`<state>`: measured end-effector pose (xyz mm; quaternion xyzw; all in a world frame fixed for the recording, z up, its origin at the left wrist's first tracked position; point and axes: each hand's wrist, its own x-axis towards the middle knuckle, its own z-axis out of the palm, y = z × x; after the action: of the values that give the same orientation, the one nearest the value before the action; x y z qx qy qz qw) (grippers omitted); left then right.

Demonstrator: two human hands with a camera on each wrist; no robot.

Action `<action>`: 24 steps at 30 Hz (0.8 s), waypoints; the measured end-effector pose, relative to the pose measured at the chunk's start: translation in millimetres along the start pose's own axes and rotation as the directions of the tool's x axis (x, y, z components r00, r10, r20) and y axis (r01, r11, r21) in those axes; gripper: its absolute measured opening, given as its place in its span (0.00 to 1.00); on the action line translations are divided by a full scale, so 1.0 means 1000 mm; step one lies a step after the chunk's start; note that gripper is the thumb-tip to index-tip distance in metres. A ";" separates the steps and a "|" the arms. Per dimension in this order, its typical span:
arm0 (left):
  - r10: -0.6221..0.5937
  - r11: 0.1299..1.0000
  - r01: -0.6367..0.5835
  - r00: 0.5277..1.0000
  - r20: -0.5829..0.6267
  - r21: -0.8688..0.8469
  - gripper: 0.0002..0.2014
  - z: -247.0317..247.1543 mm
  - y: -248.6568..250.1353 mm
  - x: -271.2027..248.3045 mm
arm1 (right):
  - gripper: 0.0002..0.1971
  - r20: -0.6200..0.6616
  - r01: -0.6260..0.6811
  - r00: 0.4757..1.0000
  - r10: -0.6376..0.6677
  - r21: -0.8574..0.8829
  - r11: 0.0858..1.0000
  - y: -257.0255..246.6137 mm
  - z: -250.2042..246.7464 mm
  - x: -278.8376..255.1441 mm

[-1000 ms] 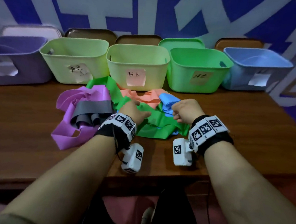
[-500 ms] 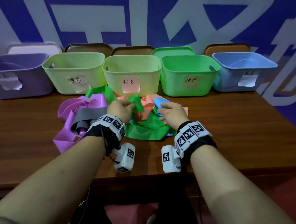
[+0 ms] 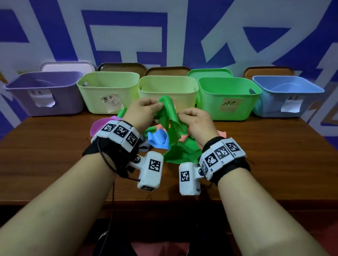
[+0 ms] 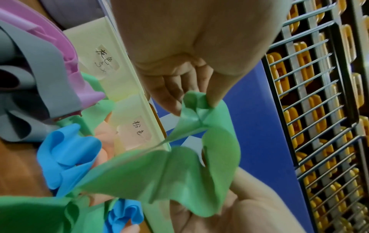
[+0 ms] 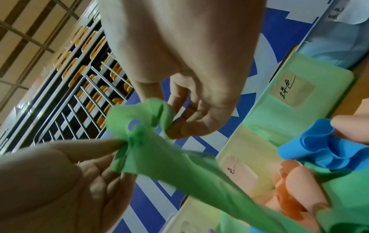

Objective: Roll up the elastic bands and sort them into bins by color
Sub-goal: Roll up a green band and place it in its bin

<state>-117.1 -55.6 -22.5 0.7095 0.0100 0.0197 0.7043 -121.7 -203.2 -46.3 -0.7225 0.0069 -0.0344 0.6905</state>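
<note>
Both hands hold one end of a green band [image 3: 168, 115] up in front of the bins. My left hand [image 3: 157, 105] pinches its crumpled tip; in the left wrist view the thumb and fingers of the left hand [image 4: 201, 102] close on a fold. My right hand [image 3: 183, 114] pinches the same end from the right, as the right wrist view shows for the right hand [image 5: 169, 119]. The rest of the green band [image 5: 179, 167] trails down to the pile on the table. In that pile lie a blue band [image 3: 156, 140], an orange band [image 5: 295, 186], a purple band [image 3: 98, 126] and a grey band [image 4: 30, 78].
Five bins line the table's far edge: purple bin [image 3: 44, 94], yellow-green bin [image 3: 96, 97] with a label, pale yellow bin [image 3: 186, 92], green bin [image 3: 212, 103], blue bin [image 3: 271, 101]. Lids lean on the wall behind them. The brown table [image 3: 275, 160] stretches right.
Both hands have risen from the pile and come together, lifting one end of the green band into the air in front of the bins. The other bands stay on the table.
</note>
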 end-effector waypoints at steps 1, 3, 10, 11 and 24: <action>0.003 1.000 -0.003 1.000 -0.011 -0.012 0.13 -0.003 0.002 -0.003 | 0.09 0.005 -0.001 1.000 0.001 0.012 1.000 -0.003 0.000 -0.004; 0.003 0.999 -0.004 1.000 -0.029 -0.043 0.11 -0.009 0.004 -0.009 | 0.08 0.030 -0.005 1.000 0.004 0.050 0.999 -0.007 0.000 -0.012; -0.046 0.986 0.031 0.995 -0.093 -0.161 0.03 -0.015 -0.007 -0.037 | 0.08 0.015 -0.055 0.998 0.054 0.102 0.993 0.006 0.003 -0.046; -0.058 0.986 0.042 0.994 -0.094 -0.160 0.03 -0.015 -0.011 -0.041 | 0.08 0.010 -0.055 0.998 0.054 0.069 0.996 0.010 0.004 -0.051; -0.101 0.989 0.083 0.985 -0.141 -0.126 0.09 -0.027 -0.047 -0.063 | 0.06 0.064 -0.096 0.995 0.081 0.277 0.956 0.017 -0.004 -0.080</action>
<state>-180.8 -31.3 -70.5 0.6614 0.0936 0.0401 0.7431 -200.8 -203.3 -65.9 -0.6173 0.0161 0.0147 0.7864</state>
